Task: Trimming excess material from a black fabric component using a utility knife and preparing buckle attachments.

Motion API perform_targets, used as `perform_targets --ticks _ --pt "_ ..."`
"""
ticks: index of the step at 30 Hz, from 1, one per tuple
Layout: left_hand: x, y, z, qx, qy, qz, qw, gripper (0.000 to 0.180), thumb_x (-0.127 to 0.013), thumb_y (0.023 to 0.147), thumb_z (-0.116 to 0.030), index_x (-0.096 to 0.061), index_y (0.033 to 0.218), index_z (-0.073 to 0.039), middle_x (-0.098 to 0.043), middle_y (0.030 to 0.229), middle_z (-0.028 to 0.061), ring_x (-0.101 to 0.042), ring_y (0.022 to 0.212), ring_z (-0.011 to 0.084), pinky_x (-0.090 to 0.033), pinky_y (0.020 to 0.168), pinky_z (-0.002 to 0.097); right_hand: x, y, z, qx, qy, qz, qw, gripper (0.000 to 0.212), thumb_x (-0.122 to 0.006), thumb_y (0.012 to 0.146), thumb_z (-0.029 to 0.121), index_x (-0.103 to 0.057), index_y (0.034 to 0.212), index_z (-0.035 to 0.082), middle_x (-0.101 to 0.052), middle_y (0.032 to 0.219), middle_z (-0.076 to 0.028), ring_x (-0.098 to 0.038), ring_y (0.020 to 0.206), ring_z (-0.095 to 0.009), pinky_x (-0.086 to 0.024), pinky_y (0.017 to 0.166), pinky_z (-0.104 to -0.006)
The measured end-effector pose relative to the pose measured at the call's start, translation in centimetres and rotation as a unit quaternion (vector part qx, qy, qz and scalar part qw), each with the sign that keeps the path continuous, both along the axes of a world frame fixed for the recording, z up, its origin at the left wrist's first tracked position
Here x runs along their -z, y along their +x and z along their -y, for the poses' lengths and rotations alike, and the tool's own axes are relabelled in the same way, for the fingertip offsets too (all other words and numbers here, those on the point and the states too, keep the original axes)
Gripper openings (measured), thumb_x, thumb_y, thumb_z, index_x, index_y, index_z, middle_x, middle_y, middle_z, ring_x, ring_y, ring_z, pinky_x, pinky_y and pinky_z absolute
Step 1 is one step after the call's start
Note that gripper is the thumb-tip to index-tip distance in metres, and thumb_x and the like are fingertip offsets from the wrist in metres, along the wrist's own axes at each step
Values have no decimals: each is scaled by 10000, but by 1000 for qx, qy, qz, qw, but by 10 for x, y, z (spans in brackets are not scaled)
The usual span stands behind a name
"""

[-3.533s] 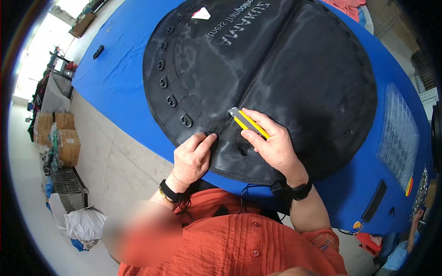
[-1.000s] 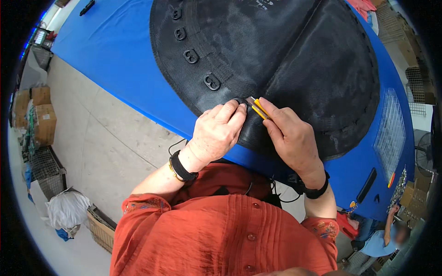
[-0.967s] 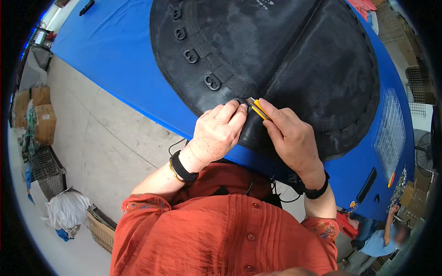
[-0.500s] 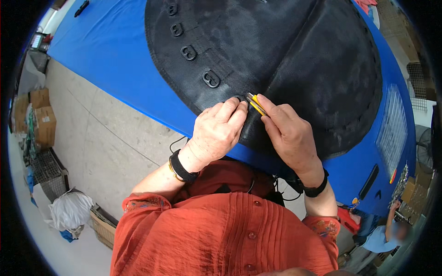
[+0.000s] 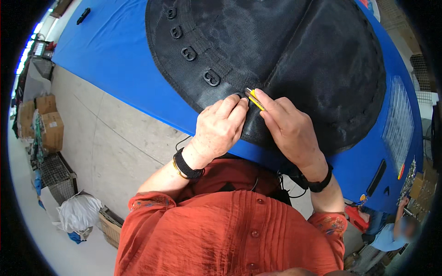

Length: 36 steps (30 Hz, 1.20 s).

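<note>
A large round-edged sheet of black mesh fabric lies over the blue-covered table. Along its left edge runs a row of black plastic buckles fixed to sewn webbing. My left hand is closed, fingertips pinching a dark piece in line with that row, seemingly another buckle, mostly hidden by the fingers. Right beside those fingertips, my right hand grips a yellow utility knife. Its metal tip points up and left, at the webbing by the pinched piece.
At the table's right lie a clear ruler and a black strip. A small black object rests at the far left. Cardboard boxes and a white bag stand on the floor at left. Another person is at lower right.
The knife's tip has shifted slightly up and left, closer to my left fingertips. Both hands otherwise keep their grip, and the whole view has moved a little.
</note>
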<state>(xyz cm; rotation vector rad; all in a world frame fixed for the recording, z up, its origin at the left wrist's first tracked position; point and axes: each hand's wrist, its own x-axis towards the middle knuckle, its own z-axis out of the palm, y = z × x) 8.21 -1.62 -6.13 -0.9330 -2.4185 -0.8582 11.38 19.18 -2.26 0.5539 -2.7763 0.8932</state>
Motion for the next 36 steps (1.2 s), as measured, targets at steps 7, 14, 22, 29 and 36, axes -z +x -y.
perform_targets --ticks 7,14,22,29,36 --pt "0 0 0 -2 -1 -2 1000 239 -781 865 -26 -734 1100 -20 -710 1020 110 -733 835 265 -602 720 355 -3 -1 3 3 39 -2 999 434 -676 995 87 -641 1428 82 -593 899 -100 -697 753 -288 -595 638 -392" --pt "1 0 0 -4 -3 3 1000 236 -782 862 -26 -729 1092 -22 -706 1016 101 -730 835 259 -601 717 355 -13 0 3 4 64 19 998 430 -674 998 90 -637 1426 79 -600 906 -109 -704 776 -305 -599 664 -404" --pt "3 -1 -1 -1 3 0 1000 219 -782 864 -34 -732 1077 -24 -708 1004 95 -731 831 257 -599 710 354 0 4 2 23 13 28 999 437 -668 1018 100 -609 1450 103 -634 956 -124 -723 789 -343 -606 670 -437" --pt "1 -1 -1 -11 -6 -13 1000 225 -782 867 -33 -744 1088 -33 -715 1021 94 -735 826 256 -600 711 354 1 3 8 43 -1 27 999 436 -662 1027 112 -602 1459 116 -641 975 -129 -725 811 -357 -609 673 -446" --pt "2 -1 0 -4 -9 -4 1000 247 -784 859 -25 -736 1101 -30 -713 1044 99 -735 841 264 -600 719 355 1 5 5 57 -27 32 997 454 -652 1030 97 -585 1479 113 -641 992 -139 -723 842 -378 -605 701 -460"
